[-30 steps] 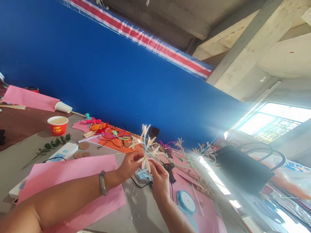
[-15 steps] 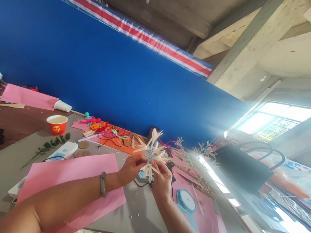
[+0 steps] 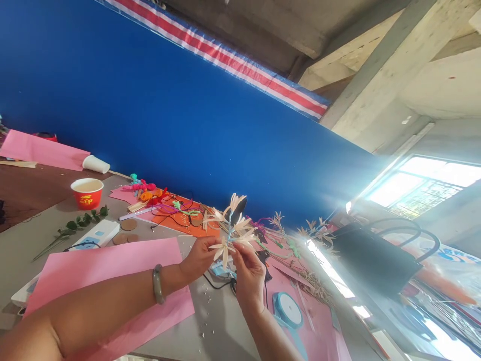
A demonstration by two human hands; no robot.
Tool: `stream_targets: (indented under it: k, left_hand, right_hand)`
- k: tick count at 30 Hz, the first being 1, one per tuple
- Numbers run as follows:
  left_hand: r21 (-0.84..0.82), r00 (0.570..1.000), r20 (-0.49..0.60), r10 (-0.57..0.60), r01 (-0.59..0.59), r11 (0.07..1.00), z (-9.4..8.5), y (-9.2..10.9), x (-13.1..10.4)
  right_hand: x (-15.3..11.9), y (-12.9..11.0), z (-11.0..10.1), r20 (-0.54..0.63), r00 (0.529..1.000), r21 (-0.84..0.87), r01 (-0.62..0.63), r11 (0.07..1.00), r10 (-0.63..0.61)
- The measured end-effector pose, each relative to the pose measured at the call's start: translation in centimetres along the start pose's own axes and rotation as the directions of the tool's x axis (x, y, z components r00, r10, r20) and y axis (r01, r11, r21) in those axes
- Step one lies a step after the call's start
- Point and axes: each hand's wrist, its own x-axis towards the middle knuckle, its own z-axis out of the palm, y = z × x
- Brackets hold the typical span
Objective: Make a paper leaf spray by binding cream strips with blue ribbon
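A stem of pale, straw-coloured handmade flowers [image 3: 242,224], bound with light blue tape, stands upright between my hands. My left hand [image 3: 200,259], with a bangle at the wrist, pinches the lower blossoms from the left. From the right, my right hand [image 3: 248,273] is closed on the same stem near its lower end, thumb and forefinger together. The exact contact of the fingertips is partly hidden by petals. To the right of my right forearm lies a roll of light blue ribbon [image 3: 288,310] on pink paper.
A large pink sheet [image 3: 112,271] lies under my left arm. At the left stand a red paper cup [image 3: 87,194], a leafy green sprig [image 3: 75,224] and a white power strip [image 3: 98,235]. Coloured craft wires cover an orange sheet [image 3: 188,225]. A dark bag [image 3: 376,255] stands at right.
The flower stem has shifted slightly left and its blossoms have turned a little. Both hands keep their pinch, with the fingertips slightly rearranged around the lower blossoms.
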Motion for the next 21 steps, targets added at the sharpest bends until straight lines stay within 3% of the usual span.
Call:
stream_targets:
  k: [4, 12, 16, 21]
  left_hand:
    - [0.039, 0.999, 0.018, 0.037, -0.038, 0.999, -0.1, 1.5, 0.0]
    - [0.043, 0.995, 0.092, -0.050, 0.046, 0.998, -0.2, 2.6, -0.5]
    - [-0.012, 0.996, -0.013, -0.084, 0.084, 0.996, -0.1, 2.6, -0.4]
    - [-0.061, 0.985, -0.163, -0.058, 0.048, 0.997, 0.2, 2.1, -0.2]
  right_hand:
    - [-0.5, 0.0, -0.5, 0.096, 0.991, -0.028, -0.090, 0.996, 0.093]
    - [-0.8, -0.1, -0.5, 0.205, 0.967, 0.007, -0.155, 0.988, 0.150]
    - [-0.9, 0.1, -0.2, 0.180, 0.967, 0.034, -0.191, 0.981, 0.182]
    - [-1.1, 0.0, 0.1, 0.181, 0.964, 0.032, -0.205, 0.978, 0.196]
